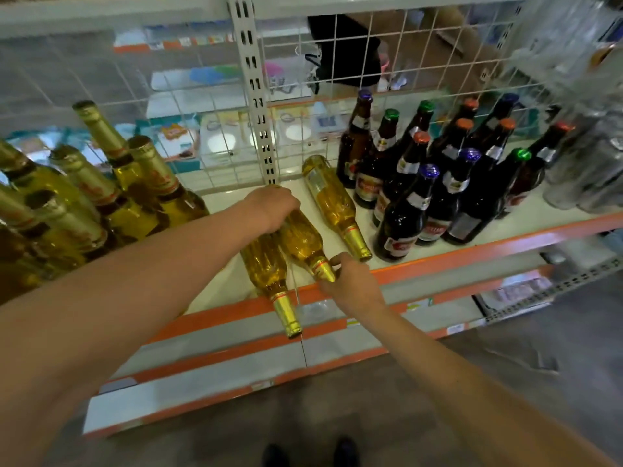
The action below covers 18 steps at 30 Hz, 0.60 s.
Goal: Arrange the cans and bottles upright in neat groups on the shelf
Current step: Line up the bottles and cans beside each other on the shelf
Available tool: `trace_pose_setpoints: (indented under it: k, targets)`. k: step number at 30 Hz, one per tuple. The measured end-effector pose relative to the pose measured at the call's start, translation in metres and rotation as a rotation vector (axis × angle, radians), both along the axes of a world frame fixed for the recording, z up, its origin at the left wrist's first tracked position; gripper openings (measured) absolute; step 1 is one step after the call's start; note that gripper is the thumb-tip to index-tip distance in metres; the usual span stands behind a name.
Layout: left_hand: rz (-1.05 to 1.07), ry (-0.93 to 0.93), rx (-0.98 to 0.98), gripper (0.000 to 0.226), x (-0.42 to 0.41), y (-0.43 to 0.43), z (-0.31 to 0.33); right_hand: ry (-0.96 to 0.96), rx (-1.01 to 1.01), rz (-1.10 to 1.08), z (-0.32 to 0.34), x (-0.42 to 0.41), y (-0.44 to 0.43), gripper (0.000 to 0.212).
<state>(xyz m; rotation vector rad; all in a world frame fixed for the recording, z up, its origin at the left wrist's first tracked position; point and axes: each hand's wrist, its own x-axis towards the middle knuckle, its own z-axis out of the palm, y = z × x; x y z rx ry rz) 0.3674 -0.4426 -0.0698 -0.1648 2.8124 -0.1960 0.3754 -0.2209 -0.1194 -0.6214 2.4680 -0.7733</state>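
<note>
presently, we judge, the righting step is in hand. upright gold bottles (101,197) crowd the shelf's (505,244) left end; our left hand (274,205) curls over the base of the middle lying bottle (303,239) near the front edge, and our right hand (352,283) pinches its foil neck. next: pivot it upright, minding smooth, tapered glass. dark bottles (438,183) stand rightward.

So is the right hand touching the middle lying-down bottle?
Touching. The head view shows the right hand pinching the gold neck of the middle lying bottle.
</note>
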Motion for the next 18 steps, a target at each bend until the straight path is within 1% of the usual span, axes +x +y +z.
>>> trace_pose_setpoints:
  k: [4,6,8,10,13,15,18]
  targets:
    - [0.114,0.078,0.087,0.038,0.002,-0.005,0.009,0.182,0.055,0.062,0.057,-0.027,-0.008,0.043]
    - [0.226,0.151,0.219,0.033,0.003,-0.012,0.01,0.287,0.063,0.111,0.089,-0.045,-0.019,0.037]
    - [0.38,0.232,0.372,0.035,0.004,-0.016,0.009,0.365,0.03,0.145,0.116,-0.064,-0.037,0.036]
    - [0.534,0.325,0.465,0.036,0.005,-0.016,0.007,0.395,-0.036,0.165,0.138,-0.083,-0.06,0.037]
    - [0.693,0.473,0.51,0.045,0.004,-0.018,0.0,0.431,-0.105,0.237,0.162,-0.105,-0.102,0.04]
    - [0.799,0.55,0.566,0.045,0.001,-0.021,-0.001,0.43,-0.148,0.271,0.171,-0.117,-0.132,0.043]
    - [0.982,0.636,0.629,0.042,-0.004,-0.024,-0.002,0.39,-0.199,0.325,0.176,-0.127,-0.174,0.036]
